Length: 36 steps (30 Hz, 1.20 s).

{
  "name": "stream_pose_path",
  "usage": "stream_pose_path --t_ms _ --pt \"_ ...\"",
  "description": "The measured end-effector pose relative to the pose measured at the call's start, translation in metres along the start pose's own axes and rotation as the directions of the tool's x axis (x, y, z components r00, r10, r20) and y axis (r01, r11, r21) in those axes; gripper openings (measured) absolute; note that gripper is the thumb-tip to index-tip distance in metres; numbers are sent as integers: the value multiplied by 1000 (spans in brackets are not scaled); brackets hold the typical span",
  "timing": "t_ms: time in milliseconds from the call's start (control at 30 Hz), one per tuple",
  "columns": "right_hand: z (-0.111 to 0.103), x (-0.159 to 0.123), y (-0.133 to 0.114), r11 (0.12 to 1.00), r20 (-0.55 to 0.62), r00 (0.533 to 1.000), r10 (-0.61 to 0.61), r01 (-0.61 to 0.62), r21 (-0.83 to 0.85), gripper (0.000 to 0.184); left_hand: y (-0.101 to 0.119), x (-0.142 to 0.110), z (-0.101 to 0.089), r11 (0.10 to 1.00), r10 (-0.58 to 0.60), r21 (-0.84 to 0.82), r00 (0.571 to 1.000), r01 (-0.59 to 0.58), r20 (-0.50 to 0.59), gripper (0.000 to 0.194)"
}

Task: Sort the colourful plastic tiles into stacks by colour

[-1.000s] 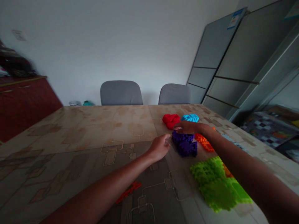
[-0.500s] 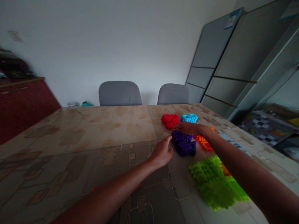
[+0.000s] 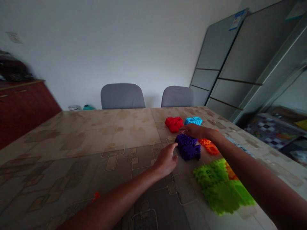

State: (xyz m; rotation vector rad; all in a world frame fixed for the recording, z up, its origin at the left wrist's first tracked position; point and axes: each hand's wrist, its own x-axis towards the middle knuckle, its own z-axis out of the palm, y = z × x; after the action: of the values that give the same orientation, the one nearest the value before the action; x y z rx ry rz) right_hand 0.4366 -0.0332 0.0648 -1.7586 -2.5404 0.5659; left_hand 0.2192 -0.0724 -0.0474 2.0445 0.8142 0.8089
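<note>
So the purple pieces are stacked on the table, a bit right of centre; call that pile the middle of the clock. Left hand comes in from 8 o'clock, loosely open, index finger out and thumb spread away from it, nothing in it that I can see. Fingertip's right at the pile's edge, can't tell if it's touching. Right hand is around 12, palm down over the far edge, fingers bent; honestly can't tell if it's gripping anything. Red pieces at 11, orange ones at 3.
</note>
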Motion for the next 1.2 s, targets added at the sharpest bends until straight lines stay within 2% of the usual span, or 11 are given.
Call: stream_pose_path --t_ms 67,233,300,467,633,800,1000,1200 --pt "-2 -4 -1 1000 10 1000 2 -2 3 25 -2 -2 -3 1000 -8 -15 1000 8 -1 36" --pt "2 -9 -6 1000 37 999 12 -13 12 58 -4 -4 -9 999 -31 -43 1000 31 -3 34" --pt "6 -8 -8 1000 40 999 16 -16 13 65 -5 -4 -9 998 -38 -52 999 38 1 34" --pt "8 -7 -10 1000 -1 1000 15 -15 19 59 -6 -3 -10 997 -47 -67 999 47 3 33" --pt "-7 -13 -10 997 -72 997 -9 14 73 47 -6 0 -15 993 -58 -102 998 57 -3 33" --pt "-18 -21 -8 982 -146 989 -2 30 187 49 -7 7 -20 985 -86 -151 996 83 -12 31" --pt "-2 -15 -1 927 -178 984 -29 93 363 52 -7 17 -21 976 -110 -192 994 102 -30 31" --pt "11 -14 1 867 -191 980 -50 137 479 65 -4 25 -14 964 -115 -243 993 106 -26 30"
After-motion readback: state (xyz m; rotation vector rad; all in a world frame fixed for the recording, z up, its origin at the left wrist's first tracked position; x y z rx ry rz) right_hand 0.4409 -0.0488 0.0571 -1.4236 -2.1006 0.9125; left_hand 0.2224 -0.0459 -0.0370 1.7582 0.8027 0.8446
